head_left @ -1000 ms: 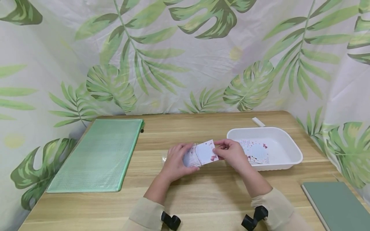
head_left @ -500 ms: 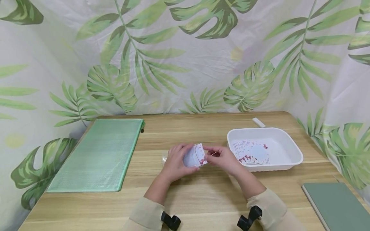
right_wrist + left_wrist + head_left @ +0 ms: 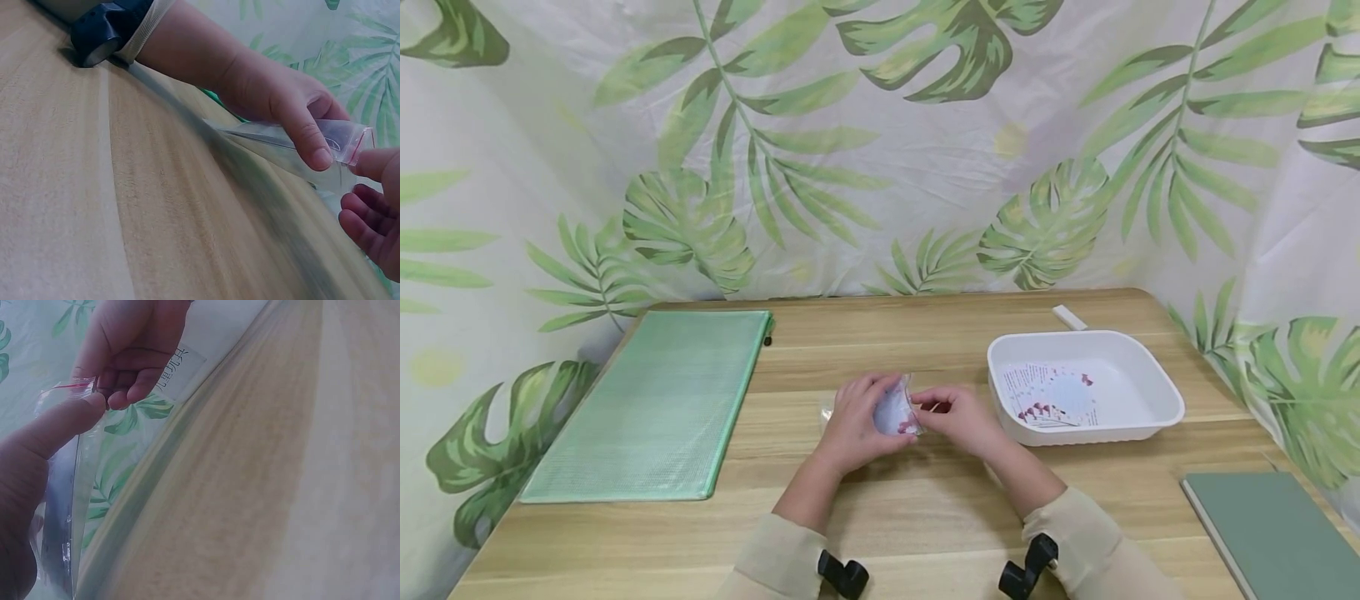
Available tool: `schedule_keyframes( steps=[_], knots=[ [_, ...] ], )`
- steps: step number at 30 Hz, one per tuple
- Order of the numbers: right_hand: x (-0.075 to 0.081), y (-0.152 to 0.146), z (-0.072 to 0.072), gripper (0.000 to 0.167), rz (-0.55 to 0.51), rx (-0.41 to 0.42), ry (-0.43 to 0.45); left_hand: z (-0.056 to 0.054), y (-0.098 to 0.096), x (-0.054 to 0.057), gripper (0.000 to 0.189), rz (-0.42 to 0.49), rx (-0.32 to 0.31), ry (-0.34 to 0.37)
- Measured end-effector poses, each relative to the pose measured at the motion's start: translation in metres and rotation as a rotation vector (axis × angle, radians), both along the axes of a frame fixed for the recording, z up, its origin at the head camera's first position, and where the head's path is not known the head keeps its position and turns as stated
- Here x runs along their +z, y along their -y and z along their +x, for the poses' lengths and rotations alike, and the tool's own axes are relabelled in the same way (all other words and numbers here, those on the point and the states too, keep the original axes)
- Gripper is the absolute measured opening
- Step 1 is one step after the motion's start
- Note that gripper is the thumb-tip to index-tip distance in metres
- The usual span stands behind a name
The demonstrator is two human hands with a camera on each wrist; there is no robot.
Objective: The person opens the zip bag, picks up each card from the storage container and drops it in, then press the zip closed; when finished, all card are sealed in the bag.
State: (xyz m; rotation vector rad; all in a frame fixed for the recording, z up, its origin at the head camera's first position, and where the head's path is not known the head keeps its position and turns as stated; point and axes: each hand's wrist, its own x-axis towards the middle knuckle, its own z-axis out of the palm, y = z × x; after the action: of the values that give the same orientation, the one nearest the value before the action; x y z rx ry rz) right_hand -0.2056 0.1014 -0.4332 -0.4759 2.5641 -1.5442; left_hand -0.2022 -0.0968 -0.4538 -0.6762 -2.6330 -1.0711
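Note:
A clear zip bag [image 3: 300, 139] with a red line along its mouth contains a stack of pale blue printed cards [image 3: 892, 410]. My left hand [image 3: 855, 421] holds the bag between thumb and fingers, covering its left part. At the right end, my right hand [image 3: 958, 421] has its fingertips on the bag's mouth, pinching there with the other fingers curled. Seen in the left wrist view, the bag [image 3: 62, 456] is nearly edge-on, the left thumb against its side. The cards lie inside, behind the red line.
A white tray [image 3: 1138, 346] with more printed cards [image 3: 1052, 396] stands to the right. A small white block [image 3: 1069, 317] lies behind it. A green mesh zip folder [image 3: 647, 408] is at left, a green notebook [image 3: 1270, 525] at front right, all on the wooden table [image 3: 880, 333].
The cards have slid left, deeper into the bag, until little of them sticks out. My right hand has moved left with them, away from the tray; my left hand stays put.

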Motion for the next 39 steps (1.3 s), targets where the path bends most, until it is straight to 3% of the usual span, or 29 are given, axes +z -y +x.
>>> schedule_keyframes(
  steps=[6, 11, 14, 17, 23, 31, 39],
  knots=[
    [0.016, -0.014, 0.001, 0.029, -0.029, -0.054, 0.049, 0.000, 0.000, 0.001, 0.086, -0.008, 0.003, 0.011],
    [0.040, -0.050, -0.006, 0.031, -0.031, -0.119, -0.008, -0.002, 0.000, 0.002, 0.086, -0.020, 0.003, 0.001],
    [0.051, -0.079, -0.016, 0.031, 0.040, -0.182, -0.046, -0.002, 0.001, 0.003, 0.086, -0.021, 0.005, 0.001],
    [0.054, -0.109, -0.029, 0.034, 0.191, -0.250, -0.050, -0.003, 0.001, 0.003, 0.086, -0.023, 0.014, -0.005],
    [0.042, -0.159, -0.049, 0.040, 0.417, -0.315, 0.055, -0.003, 0.002, 0.002, 0.085, 0.000, 0.019, 0.011],
    [0.022, -0.198, -0.065, 0.041, 0.538, -0.262, 0.220, -0.001, 0.001, 0.001, 0.085, 0.011, 0.023, 0.020],
    [0.009, -0.213, -0.067, 0.047, 0.569, -0.235, 0.249, 0.001, 0.000, 0.001, 0.084, 0.017, 0.018, 0.020]
  ],
)
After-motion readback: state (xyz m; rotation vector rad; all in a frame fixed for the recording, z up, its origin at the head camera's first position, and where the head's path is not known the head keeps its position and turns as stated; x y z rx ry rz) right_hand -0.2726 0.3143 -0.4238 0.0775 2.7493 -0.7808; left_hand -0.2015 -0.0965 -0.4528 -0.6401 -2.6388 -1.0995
